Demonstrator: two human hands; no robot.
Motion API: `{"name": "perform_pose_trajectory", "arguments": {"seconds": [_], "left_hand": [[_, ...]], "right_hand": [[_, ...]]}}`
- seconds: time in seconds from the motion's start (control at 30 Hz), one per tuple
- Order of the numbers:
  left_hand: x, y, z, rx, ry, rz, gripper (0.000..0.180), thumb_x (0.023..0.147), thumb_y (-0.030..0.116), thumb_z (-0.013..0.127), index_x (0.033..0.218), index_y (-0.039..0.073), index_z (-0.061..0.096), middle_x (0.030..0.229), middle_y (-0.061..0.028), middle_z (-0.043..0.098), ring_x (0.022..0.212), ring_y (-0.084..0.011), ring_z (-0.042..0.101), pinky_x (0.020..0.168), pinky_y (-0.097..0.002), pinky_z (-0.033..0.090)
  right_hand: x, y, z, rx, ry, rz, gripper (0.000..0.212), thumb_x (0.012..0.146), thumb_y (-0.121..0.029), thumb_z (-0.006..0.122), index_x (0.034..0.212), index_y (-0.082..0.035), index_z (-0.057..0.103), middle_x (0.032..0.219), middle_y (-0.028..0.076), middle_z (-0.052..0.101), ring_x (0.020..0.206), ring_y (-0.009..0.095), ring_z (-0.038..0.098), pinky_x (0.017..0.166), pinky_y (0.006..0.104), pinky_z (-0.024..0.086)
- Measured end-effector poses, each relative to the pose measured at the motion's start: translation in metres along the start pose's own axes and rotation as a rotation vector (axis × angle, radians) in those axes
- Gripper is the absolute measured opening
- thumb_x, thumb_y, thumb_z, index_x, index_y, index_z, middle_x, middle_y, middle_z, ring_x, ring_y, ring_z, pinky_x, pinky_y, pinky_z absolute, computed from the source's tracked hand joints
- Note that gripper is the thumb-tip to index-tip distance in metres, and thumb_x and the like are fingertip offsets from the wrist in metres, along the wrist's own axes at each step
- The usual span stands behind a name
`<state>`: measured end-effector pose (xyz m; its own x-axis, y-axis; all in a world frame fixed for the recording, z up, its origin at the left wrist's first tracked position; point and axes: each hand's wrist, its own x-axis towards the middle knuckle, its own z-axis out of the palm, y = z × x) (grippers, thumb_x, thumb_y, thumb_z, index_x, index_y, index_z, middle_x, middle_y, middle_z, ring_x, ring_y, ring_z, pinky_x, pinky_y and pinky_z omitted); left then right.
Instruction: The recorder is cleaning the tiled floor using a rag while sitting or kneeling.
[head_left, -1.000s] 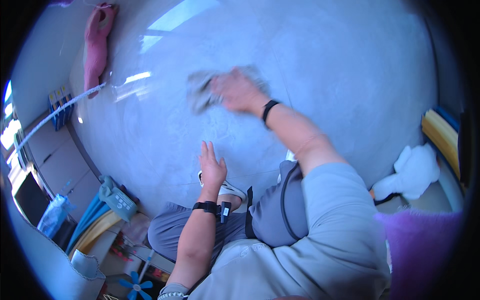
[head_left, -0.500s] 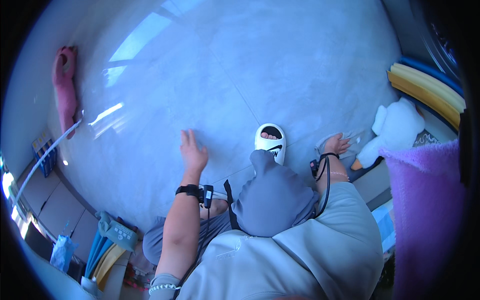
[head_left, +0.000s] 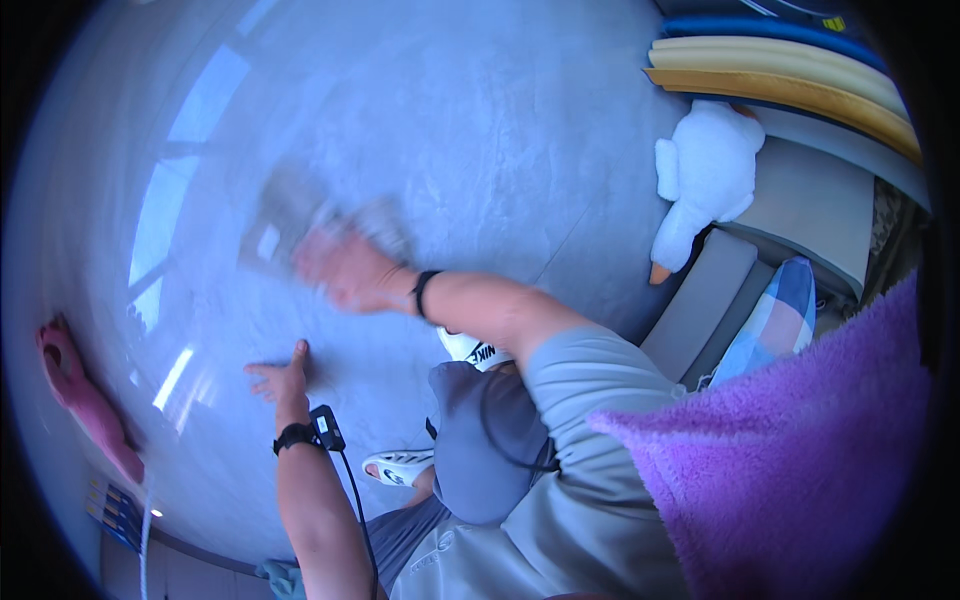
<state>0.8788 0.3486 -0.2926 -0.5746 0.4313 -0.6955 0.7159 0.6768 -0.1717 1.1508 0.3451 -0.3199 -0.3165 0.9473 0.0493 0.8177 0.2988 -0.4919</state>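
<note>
My right hand [head_left: 345, 268] reaches across to the left over the smooth grey floor [head_left: 480, 150], smeared by motion. A thin grey cloth [head_left: 285, 205] goes along with it, bunched at the fingers and blurred on both sides of the hand. The exact grip of the fingers is too blurred to make out. Nearer to me, my left hand [head_left: 283, 380] is open and holds nothing, thumb and fingers spread, close above the floor.
A white plush goose [head_left: 710, 160] lies at the right, by stacked yellow and blue pads [head_left: 780, 65]. A purple fuzzy cloth [head_left: 770, 450] hangs at the lower right. A pink plush toy [head_left: 90, 405] lies far left, near a white cord [head_left: 145, 550]. My feet wear white slides [head_left: 398, 466].
My right hand has swept from the right side far to the left, carrying the grey cloth. My left hand has shifted left and nearer. The whole view has turned toward the right.
</note>
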Motion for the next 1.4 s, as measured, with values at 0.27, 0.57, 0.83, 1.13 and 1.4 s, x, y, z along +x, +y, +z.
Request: {"name": "perform_pose_trajectory", "arguments": {"seconds": [0.27, 0.57, 0.83, 1.13, 1.4], "left_hand": [[0.006, -0.007, -0.001, 0.080, -0.049, -0.074, 0.150, 0.072, 0.070, 0.083, 0.160, 0.016, -0.025, 0.164, -0.0383, -0.016, 0.151, -0.0618, 0.000, 0.124, -0.0615, 0.016], [-0.005, 0.009, -0.005, 0.089, -0.088, -0.022, 0.150, 0.073, 0.069, 0.083, 0.159, 0.015, -0.028, 0.164, -0.0383, -0.016, 0.152, -0.0589, 0.003, 0.123, -0.0624, 0.015], [0.001, 0.009, -0.009, 0.099, -0.011, -0.036, 0.155, 0.065, 0.067, 0.089, 0.162, 0.010, -0.019, 0.165, -0.0395, -0.005, 0.154, -0.0547, 0.005, 0.123, -0.0637, 0.016], [0.121, -0.073, -0.104, 0.081, 0.201, 0.341, 0.149, 0.067, 0.064, 0.089, 0.164, 0.007, -0.008, 0.166, -0.0349, -0.012, 0.153, -0.0561, -0.008, 0.119, -0.0717, 0.015], [0.091, -0.028, -0.095, 0.169, 0.036, 0.251, 0.154, 0.065, 0.066, 0.089, 0.163, 0.015, -0.018, 0.165, -0.0327, -0.021, 0.152, -0.0556, -0.016, 0.113, -0.0787, 0.018]], "right_hand": [[0.090, 0.006, -0.011, -0.121, -0.067, -0.260, 0.049, 0.092, -0.036, 0.055, 0.138, -0.021, 0.062, 0.154, 0.002, 0.052, 0.140, 0.019, 0.048, 0.118, 0.0545, 0.029], [-0.025, 0.352, -0.201, -0.447, 0.392, 0.929, 0.062, 0.099, -0.047, 0.049, 0.154, -0.016, 0.044, 0.162, 0.011, 0.041, 0.152, 0.032, 0.032, 0.119, 0.0547, 0.032], [-0.351, 0.244, -0.110, -0.503, 0.147, 1.654, 0.073, 0.106, -0.052, 0.040, 0.158, -0.002, 0.033, 0.162, 0.028, 0.032, 0.153, 0.042, 0.024, 0.126, 0.0515, 0.016], [-0.278, 0.151, -0.034, -0.364, 0.387, 2.056, 0.079, 0.106, -0.056, 0.028, 0.160, 0.002, 0.028, 0.166, 0.028, 0.025, 0.155, 0.041, 0.022, 0.125, 0.0504, 0.018], [-0.003, 0.101, 0.004, -0.665, 0.400, 0.874, 0.061, 0.101, -0.043, 0.047, 0.145, -0.001, 0.052, 0.158, 0.021, 0.042, 0.152, 0.037, 0.028, 0.126, 0.0491, 0.018]]}}
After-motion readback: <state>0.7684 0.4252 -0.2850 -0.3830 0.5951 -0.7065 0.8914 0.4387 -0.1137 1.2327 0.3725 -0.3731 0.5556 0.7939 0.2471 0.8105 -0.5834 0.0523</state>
